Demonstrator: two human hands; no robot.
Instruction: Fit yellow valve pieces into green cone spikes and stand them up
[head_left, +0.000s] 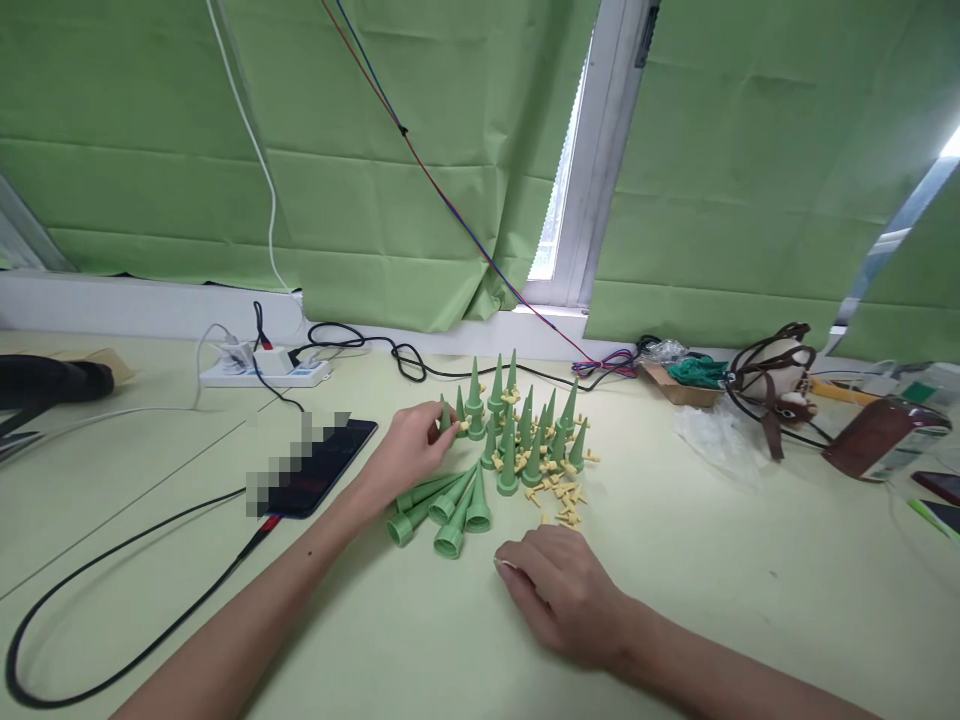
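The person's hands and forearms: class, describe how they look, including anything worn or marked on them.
The left hand and right hand are bare, with no gloves or rings showing. No sleeve, watch or bracelet shows on either forearm. The left forearm bears one small dark spot.
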